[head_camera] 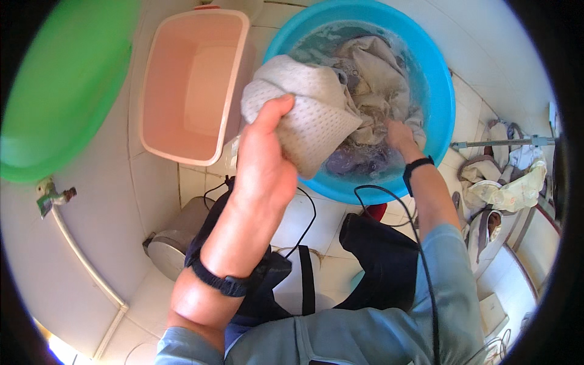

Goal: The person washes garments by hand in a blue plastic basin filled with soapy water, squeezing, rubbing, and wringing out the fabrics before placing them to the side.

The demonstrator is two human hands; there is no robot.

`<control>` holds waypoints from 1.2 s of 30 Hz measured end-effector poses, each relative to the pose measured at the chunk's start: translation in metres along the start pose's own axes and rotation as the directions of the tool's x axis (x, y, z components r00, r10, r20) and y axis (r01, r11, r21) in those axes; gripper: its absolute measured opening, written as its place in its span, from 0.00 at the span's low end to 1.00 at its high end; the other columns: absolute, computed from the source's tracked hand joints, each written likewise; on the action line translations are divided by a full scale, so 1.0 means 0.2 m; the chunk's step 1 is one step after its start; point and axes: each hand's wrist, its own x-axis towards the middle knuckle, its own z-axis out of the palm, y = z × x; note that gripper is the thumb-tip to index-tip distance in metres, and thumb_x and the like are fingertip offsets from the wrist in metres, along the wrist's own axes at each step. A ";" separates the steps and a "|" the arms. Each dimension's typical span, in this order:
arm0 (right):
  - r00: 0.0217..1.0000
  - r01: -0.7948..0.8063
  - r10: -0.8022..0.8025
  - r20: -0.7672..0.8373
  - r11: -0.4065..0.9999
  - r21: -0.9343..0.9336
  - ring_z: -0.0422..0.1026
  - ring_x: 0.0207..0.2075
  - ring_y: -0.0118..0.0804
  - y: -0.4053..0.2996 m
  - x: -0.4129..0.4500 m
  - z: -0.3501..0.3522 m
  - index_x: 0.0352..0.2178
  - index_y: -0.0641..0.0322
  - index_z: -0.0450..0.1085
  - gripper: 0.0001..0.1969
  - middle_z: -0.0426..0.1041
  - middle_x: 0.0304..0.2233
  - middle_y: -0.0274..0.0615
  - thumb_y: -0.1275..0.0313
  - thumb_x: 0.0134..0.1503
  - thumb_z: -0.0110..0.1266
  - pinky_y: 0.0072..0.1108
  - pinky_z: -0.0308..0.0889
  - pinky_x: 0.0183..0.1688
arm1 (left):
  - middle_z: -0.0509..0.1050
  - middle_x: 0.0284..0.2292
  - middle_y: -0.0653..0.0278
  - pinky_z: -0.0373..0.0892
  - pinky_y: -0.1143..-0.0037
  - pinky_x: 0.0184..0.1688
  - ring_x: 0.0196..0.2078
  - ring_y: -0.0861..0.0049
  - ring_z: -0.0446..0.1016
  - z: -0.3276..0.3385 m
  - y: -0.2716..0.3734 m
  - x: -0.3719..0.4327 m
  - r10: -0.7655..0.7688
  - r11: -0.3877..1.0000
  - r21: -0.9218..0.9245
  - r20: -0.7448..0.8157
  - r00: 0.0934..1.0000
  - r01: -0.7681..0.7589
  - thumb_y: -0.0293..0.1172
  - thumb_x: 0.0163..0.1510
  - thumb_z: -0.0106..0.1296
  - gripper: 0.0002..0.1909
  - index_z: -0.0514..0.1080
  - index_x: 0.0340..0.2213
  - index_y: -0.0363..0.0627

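Observation:
My left hand (269, 146) grips a pale cloth with a dotted texture (319, 105), thumb on top, and holds it up over the near left rim of a blue plastic basin (442, 105). Inside the basin, a wet beige cloth (376, 59) is bunched up in sudsy water, partly above the surface. My right hand (401, 134) is down in the basin, closed on the folds of this beige cloth; its fingertips are partly hidden. A dark purplish cloth (351, 162) lies under the water near the basin's front.
A pink plastic tub (171, 91) stands left of the basin. On the left wall are a green basin (68, 82) and a tap (54, 194). A metal pot (171, 251) sits by my leg. Black cables (426, 273) cross my right side. Assorted cloths (506, 178) lie at right.

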 end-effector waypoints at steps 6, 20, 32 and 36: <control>0.969 0.238 -0.236 -0.070 0.971 0.018 0.73 0.44 0.51 0.13 -0.53 -0.35 0.48 0.55 0.67 0.25 0.75 0.41 0.52 0.66 0.48 0.63 0.37 0.69 0.45 | 0.73 0.46 0.57 0.65 0.64 0.54 0.49 0.65 0.71 -0.02 0.01 0.02 -0.010 0.995 -0.102 0.022 1.000 0.012 0.35 0.56 0.50 0.19 0.68 0.47 0.38; 0.871 0.114 0.036 -0.491 0.955 0.272 0.69 0.40 0.31 0.61 -2.00 -1.60 0.37 0.66 0.72 0.15 0.74 0.35 0.36 0.73 0.48 0.62 0.22 0.63 0.47 | 0.68 0.48 0.48 0.69 0.61 0.48 0.48 0.61 0.71 0.01 0.02 -0.01 -0.031 0.956 -0.286 0.138 0.990 0.070 0.32 0.51 0.54 0.35 0.53 0.55 0.30; 0.932 -0.139 0.146 -0.332 0.989 0.045 0.72 0.49 0.47 0.34 -1.43 -1.55 0.48 0.72 0.69 0.31 0.74 0.42 0.59 0.57 0.49 0.62 0.28 0.63 0.54 | 0.73 0.47 0.58 0.64 0.66 0.55 0.50 0.66 0.70 0.06 0.06 -0.14 -0.089 0.972 -0.205 0.116 0.989 0.112 0.35 0.56 0.50 0.19 0.69 0.46 0.38; 0.905 -0.037 0.080 -0.418 0.993 0.111 0.74 0.43 0.55 0.31 -0.90 -1.17 0.39 0.61 0.70 0.27 0.75 0.38 0.57 0.50 0.46 0.64 0.36 0.67 0.45 | 0.73 0.46 0.59 0.65 0.66 0.54 0.49 0.67 0.70 0.06 0.05 -0.13 -0.086 0.982 -0.162 0.054 0.995 0.094 0.34 0.55 0.51 0.19 0.68 0.47 0.38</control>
